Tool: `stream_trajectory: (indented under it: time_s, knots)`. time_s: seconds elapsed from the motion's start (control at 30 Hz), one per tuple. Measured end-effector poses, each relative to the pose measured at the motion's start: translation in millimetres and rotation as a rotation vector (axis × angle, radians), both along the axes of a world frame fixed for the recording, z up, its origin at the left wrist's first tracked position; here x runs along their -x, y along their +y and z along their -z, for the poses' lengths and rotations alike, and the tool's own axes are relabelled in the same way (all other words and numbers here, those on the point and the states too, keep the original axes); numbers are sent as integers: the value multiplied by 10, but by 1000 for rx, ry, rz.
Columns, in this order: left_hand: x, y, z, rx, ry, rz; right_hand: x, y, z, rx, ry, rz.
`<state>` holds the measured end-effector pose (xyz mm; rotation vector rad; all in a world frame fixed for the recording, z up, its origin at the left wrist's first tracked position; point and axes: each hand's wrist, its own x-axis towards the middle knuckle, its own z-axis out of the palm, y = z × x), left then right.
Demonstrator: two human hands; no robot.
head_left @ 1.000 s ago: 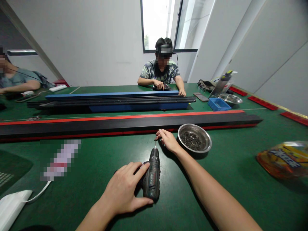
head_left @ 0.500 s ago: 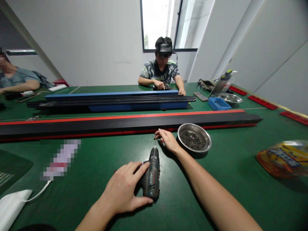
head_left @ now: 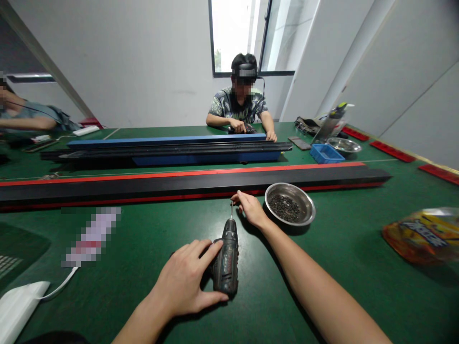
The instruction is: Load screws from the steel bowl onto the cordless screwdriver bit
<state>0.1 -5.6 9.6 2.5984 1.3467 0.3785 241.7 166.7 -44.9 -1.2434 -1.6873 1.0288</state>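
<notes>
My left hand (head_left: 190, 274) is wrapped around a dark cordless drill (head_left: 226, 267) that lies low over the green table, its bit (head_left: 232, 210) pointing away from me. At the tip of that bit, the thumb and fingers of my right hand (head_left: 249, 208) are pinched together. Whatever sits between those fingertips is too small to make out. Just right of my right hand stands a steel bowl (head_left: 309, 217) with many small dark pieces (head_left: 285, 209), which look like screws. Beyond the fingers runs a long black bar with red edges (head_left: 201, 182).
Across the table a person (head_left: 240, 102) holds a power tool by blue and black bars (head_left: 172, 149). Another person (head_left: 32, 114) is at far left. A blue bin (head_left: 326, 154) and second steel bowl (head_left: 344, 145) stand back right. An orange-yellow bag (head_left: 423, 236) lies right; a white power strip (head_left: 23, 306) left.
My hands, the drill and the bowl stay practically where they were. At the far left, the other person's arm has risen slightly.
</notes>
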Motion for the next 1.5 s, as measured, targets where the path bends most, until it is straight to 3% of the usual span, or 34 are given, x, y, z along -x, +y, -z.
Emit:
stream_trajectory:
  time_s: [0.5,0.8,1.2,1.5]
  knots:
    - [-10,-1,-5,18,-9,-8,-11,-12,2,-8,126,3]
    - [-10,-3,14,1,-4,-21,-23,-10,-12,-17,-12,35]
    - [-21,99,104,-131,99,-96,67,-94,-42,-182,-129,75]
    - [-45,147,46,-75,112,-102,51,-50,-54,-91,-21,-7]
